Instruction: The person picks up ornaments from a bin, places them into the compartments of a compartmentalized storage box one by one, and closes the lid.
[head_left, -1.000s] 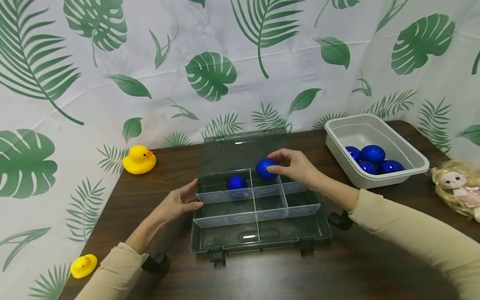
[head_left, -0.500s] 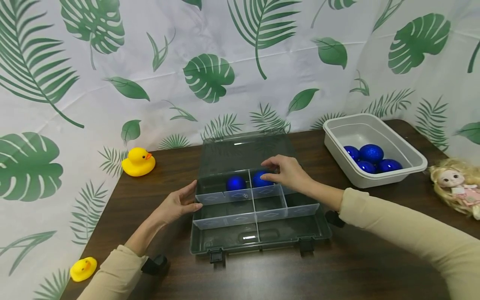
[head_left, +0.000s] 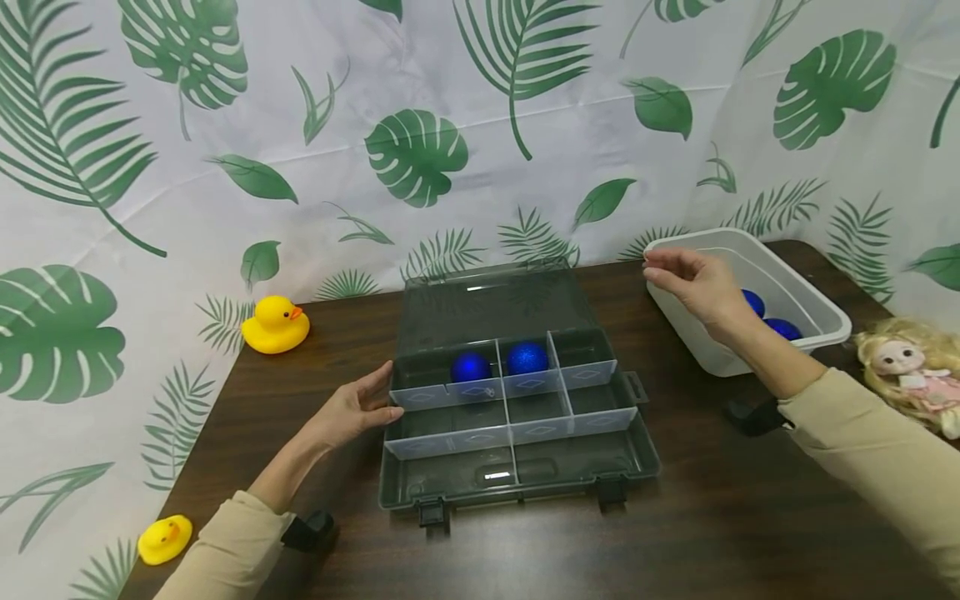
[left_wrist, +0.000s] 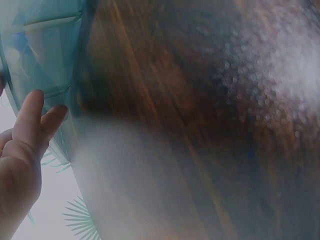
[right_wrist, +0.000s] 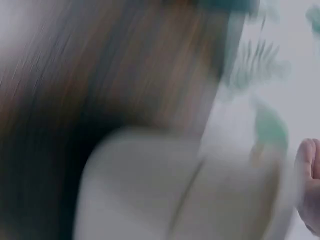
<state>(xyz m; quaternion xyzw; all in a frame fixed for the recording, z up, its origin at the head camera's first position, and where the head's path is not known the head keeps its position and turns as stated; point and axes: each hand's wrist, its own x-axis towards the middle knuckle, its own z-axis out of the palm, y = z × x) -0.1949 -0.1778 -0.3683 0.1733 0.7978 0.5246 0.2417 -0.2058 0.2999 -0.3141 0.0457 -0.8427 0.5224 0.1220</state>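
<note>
My left hand (head_left: 352, 411) rests against the left wall of a grey see-through compartment box (head_left: 442, 475), its thumb on the rim; the left wrist view shows the fingers (left_wrist: 29, 120) straight along the box's side. Two blue balls lie in the box's back row: a smooth one (head_left: 470, 367) in the left compartment and a glittery one (head_left: 528, 358) in the middle compartment. Holding nothing, my right hand (head_left: 697, 287) is over the near left side of a pale grey tub (head_left: 817, 312), its fingers relaxed. Blue balls (head_left: 782, 327) show in the tub, partly hidden by that hand.
The box's see-through lid (head_left: 491, 308) lies folded back towards the leaf-print cloth. Two yellow rubber ducks, one (head_left: 276, 325) at the back left and one (head_left: 165, 539) at the front left, stand by the table edge. A doll (head_left: 911, 367) lies right of the tub.
The glittery ball was lowered into the back middle compartment and let go. My right hand has since moved right to the tub. The left hand stays at the box.
</note>
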